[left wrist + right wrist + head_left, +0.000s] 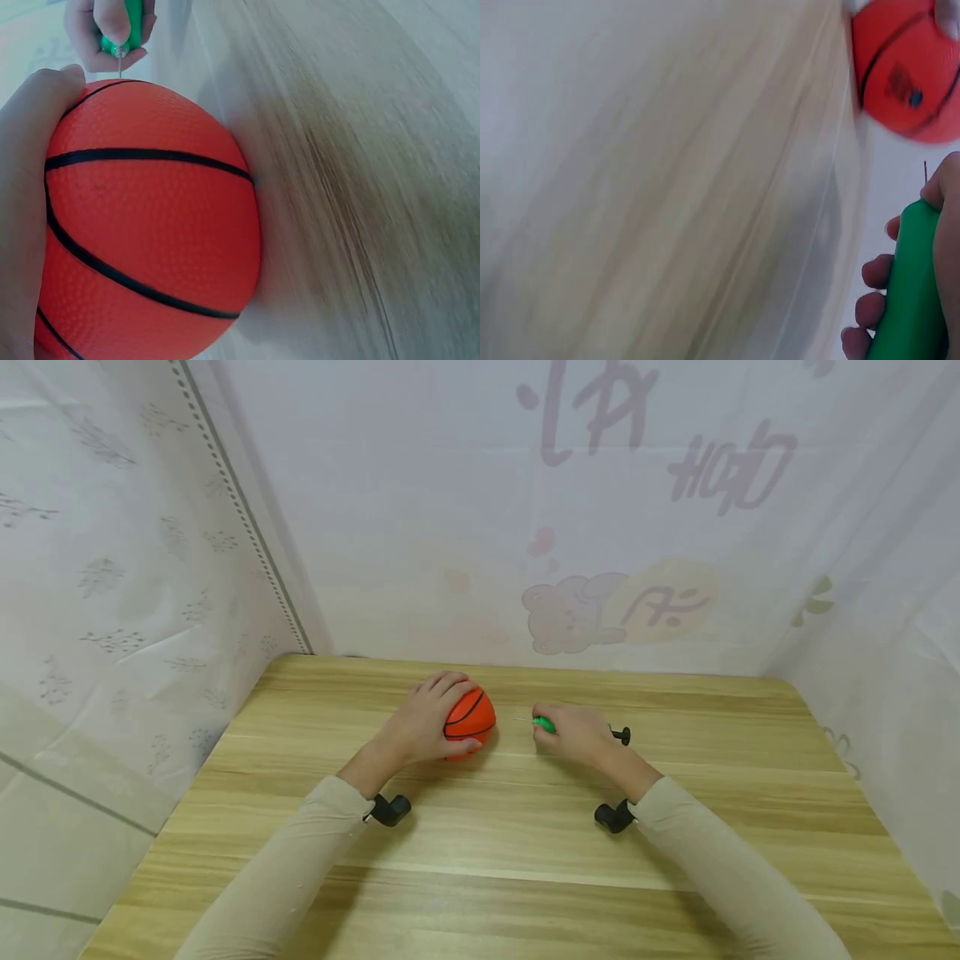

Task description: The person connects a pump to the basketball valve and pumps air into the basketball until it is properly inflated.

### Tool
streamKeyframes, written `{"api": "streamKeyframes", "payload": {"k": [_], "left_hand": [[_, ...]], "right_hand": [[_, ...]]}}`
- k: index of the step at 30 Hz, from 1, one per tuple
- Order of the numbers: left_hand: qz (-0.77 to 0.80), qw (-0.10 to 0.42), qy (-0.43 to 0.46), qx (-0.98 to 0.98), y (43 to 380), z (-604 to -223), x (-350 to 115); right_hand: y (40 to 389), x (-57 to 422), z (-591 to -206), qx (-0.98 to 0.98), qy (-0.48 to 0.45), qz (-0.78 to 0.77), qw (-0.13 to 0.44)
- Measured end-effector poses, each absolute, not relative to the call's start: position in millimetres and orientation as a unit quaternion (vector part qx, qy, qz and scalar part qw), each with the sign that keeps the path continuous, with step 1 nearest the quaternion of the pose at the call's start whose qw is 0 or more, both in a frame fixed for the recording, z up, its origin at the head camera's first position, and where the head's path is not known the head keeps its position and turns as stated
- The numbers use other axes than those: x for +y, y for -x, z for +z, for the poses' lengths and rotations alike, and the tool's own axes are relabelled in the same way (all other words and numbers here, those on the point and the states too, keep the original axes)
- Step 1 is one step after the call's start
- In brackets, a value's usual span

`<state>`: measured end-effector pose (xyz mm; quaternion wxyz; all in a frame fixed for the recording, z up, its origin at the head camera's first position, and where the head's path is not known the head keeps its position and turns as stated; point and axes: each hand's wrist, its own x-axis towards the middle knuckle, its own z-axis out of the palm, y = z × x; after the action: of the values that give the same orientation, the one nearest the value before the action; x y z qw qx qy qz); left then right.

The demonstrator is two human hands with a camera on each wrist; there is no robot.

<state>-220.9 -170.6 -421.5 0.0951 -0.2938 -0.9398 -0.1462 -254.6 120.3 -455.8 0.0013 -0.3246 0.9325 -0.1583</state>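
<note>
A small orange basketball point(474, 714) with black lines sits on the wooden table. My left hand point(423, 722) holds it from the left, fingers over the top and thumb along the near side. To the right, my right hand point(577, 732) grips a green ball pump point(909, 285) around its barrel. A thin metal needle point(925, 172) sticks out of the pump towards the ball, with a gap between them in the head view. The pump's black handle point(622, 735) shows past the right side of that hand. A small dark spot point(916, 97) marks the ball's side facing the needle.
The wooden table point(480, 843) meets a pale printed curtain point(420, 527) at its far edge. More curtain hangs at the left and right. Black wrist mounts point(615, 817) stick out from both sleeves close over the table.
</note>
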Motion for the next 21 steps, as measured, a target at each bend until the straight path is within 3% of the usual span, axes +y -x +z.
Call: {"api": "streamKeyframes", "payload": {"k": [13, 21], "left_hand": [[-0.149, 0.092, 0.294, -0.940, 220, -420, -170], [-0.153, 0.092, 0.295, -0.939, 219, -419, -170]], "right_hand": [[253, 165, -456, 0.935, 0.315, -0.161, 0.031], [246, 181, -460, 0.927, 0.346, -0.146, 0.016]]}}
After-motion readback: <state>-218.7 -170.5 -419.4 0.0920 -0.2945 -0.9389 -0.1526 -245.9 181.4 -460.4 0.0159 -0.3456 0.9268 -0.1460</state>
